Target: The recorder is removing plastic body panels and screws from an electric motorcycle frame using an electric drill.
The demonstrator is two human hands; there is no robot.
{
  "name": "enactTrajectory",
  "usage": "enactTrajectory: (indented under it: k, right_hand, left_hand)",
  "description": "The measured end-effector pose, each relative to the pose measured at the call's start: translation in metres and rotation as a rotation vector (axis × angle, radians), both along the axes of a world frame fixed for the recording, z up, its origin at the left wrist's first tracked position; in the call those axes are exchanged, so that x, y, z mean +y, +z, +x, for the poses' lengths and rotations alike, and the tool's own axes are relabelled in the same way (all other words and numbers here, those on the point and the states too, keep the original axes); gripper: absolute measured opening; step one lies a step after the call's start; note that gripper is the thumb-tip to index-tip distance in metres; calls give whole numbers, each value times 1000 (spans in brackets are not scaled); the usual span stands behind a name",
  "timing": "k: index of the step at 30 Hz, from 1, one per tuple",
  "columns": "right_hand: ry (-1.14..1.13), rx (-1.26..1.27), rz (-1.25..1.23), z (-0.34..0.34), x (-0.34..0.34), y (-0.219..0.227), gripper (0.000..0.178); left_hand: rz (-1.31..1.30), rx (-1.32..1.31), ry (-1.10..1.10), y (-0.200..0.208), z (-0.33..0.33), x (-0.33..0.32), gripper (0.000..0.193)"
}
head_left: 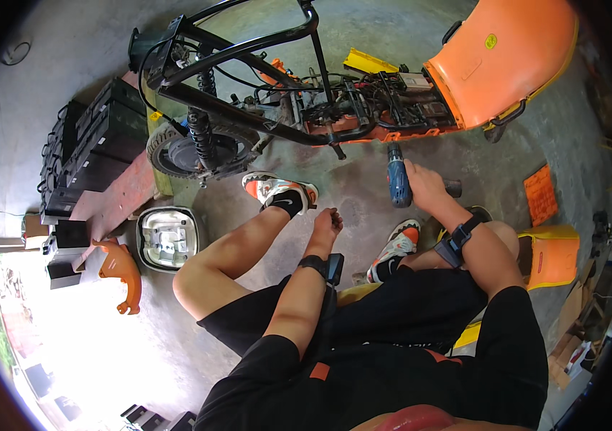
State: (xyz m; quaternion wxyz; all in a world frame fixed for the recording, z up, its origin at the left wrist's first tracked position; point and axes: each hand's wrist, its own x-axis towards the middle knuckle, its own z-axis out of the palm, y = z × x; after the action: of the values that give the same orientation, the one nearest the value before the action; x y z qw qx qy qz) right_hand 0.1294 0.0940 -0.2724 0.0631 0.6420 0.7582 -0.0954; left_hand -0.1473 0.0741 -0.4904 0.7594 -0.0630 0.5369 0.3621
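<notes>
My right hand [427,187] is wrapped round the handle of a blue and black cordless drill [398,181]. The drill's chuck points away from me, close to the lower orange edge of a partly stripped scooter [363,126]; whether its bit touches is too small to tell. Over the floor between my knees, my left hand [328,224] has its fingers curled closed. Anything inside them is hidden. Wiring and dark parts lie exposed in the scooter's floor section, with a black tube frame [248,118] at its left and an orange front shield [501,68] at its right.
The scooter's wheel [205,152] is at the left. Beyond it black cases [101,140] line a reddish plank [125,188]. A pale tray-like part [168,239] and a curved orange panel [121,276] lie left of my leg. An orange-yellow bin-like piece [556,257] stands right.
</notes>
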Motion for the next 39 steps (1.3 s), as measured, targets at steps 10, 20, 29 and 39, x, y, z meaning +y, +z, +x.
enactTrajectory:
  k: [10,20,29,39]
  right_hand:
    - [6,-51,46,5,1,-8,61]
    - [21,-115,96,12,-1,-16,57]
    - [45,-61,105,23,-3,-17,62]
    - [31,40,104,35,-4,-13,59]
  left_hand:
    - [-39,16,-4,3,0,1,13]
    - [119,-26,-373,38,40,27,19]
    - [338,-116,-379,84,102,86,25]
    - [340,-142,-306,80,178,143,21]
